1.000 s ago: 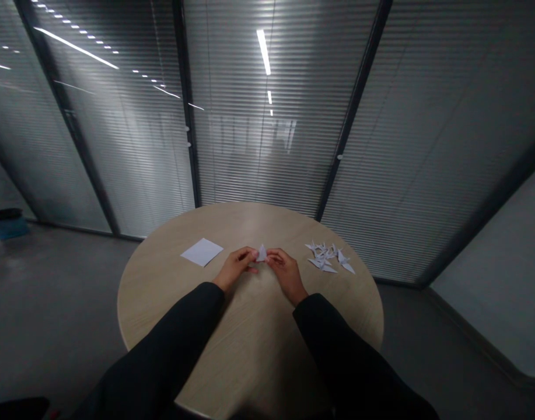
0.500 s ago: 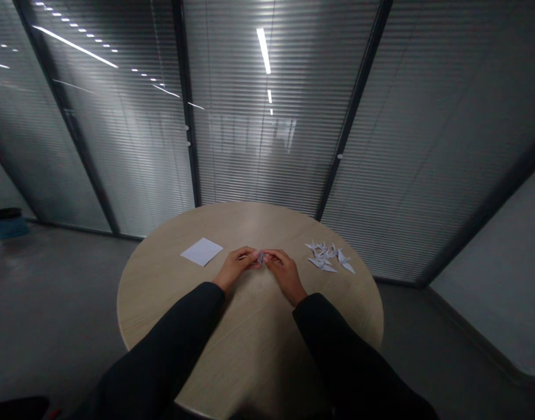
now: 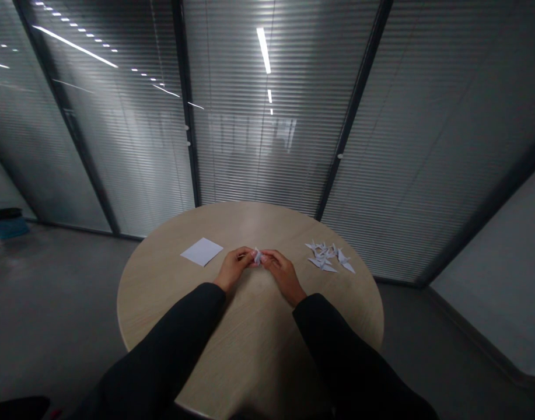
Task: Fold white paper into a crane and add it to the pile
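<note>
Between my two hands is a small piece of folded white paper (image 3: pixel 258 257), pinched from both sides above the round table (image 3: pixel 249 338). My left hand (image 3: pixel 237 266) is closed on its left side, thumb and fingers together. On the opposite side my right hand (image 3: pixel 283 272) grips it the same way. Fingers cover much of the folded paper, so its full shape is hidden. A stack or sheet of square white paper (image 3: pixel 202 252) lies flat to the left of my left hand. Right of my right hand sits a pile of several folded paper cranes (image 3: pixel 323 254).
Glass partitions with blinds (image 3: pixel 258 163) stand just behind the table's far edge. A blue bin with a black liner (image 3: pixel 7 224) is on the floor at far left. A pale wall (image 3: pixel 503 262) rises at the right.
The folded paper has turned between my fingers and now shows a brighter, pointed side. My hands have shifted only slightly; the square paper and the cranes have not moved.
</note>
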Motion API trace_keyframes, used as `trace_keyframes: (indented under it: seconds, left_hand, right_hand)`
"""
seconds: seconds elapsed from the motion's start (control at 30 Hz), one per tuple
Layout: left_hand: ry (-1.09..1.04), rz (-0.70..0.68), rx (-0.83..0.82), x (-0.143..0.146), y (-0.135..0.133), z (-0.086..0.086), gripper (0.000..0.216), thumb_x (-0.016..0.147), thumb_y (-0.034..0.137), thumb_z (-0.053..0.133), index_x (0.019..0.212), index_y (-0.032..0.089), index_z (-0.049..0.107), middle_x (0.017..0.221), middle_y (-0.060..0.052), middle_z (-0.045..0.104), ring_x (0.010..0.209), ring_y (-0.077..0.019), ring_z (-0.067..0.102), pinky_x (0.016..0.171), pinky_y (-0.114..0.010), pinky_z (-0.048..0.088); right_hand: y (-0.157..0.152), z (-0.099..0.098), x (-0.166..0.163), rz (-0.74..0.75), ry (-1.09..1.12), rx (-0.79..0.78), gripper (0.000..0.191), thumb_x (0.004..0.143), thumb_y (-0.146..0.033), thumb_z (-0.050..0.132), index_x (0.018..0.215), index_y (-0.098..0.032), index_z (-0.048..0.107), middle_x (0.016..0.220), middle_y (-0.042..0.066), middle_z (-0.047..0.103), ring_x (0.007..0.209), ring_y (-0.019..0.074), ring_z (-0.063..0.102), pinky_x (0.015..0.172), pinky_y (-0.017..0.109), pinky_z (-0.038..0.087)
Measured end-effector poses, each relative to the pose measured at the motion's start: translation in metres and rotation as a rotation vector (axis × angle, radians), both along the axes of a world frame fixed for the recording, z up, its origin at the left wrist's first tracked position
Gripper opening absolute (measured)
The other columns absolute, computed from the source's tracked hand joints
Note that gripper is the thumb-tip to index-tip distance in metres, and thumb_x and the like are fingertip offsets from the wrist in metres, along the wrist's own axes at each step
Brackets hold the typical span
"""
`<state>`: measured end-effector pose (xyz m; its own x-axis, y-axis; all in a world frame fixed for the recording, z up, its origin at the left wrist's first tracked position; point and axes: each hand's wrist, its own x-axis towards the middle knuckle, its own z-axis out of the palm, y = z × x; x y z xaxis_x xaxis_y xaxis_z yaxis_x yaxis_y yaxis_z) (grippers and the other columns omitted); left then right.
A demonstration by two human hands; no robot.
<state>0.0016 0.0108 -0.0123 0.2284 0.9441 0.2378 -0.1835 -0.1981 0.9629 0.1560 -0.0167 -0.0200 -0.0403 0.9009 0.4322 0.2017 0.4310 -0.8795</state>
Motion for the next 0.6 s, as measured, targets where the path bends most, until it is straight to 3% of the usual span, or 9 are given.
trace_keyframes:
  seconds: [0.27, 0.6]
  left_hand:
    - [0.102, 0.056, 0.092, -0.0011, -0.0017, 0.0005, 0.035, 0.058, 0.045, 0.076, 0.072, 0.015, 0.066, 0.068, -0.003, 0.065, 0.066, -0.0167, 0.060, 0.068, -0.030, 0.048]
    - [0.058, 0.124, 0.097, -0.0025, -0.0045, 0.0071, 0.034, 0.057, 0.044, 0.075, 0.069, 0.016, 0.059, 0.066, 0.000, 0.063, 0.065, -0.0147, 0.059, 0.067, -0.028, 0.046]
  right_hand:
    - [-0.0053, 0.0054, -0.0034, -0.018, 0.016, -0.030, 0.029, 0.078, -0.046, 0.062, 0.092, -0.020, 0.063, 0.090, 0.004, 0.069, 0.085, 0.0196, 0.063, 0.079, 0.032, 0.049]
    - [-0.0018, 0.0027, -0.0029, 0.122, 0.129, -0.049, 0.036, 0.076, -0.039, 0.065, 0.106, -0.020, 0.062, 0.101, 0.005, 0.066, 0.095, 0.0189, 0.061, 0.087, 0.033, 0.047]
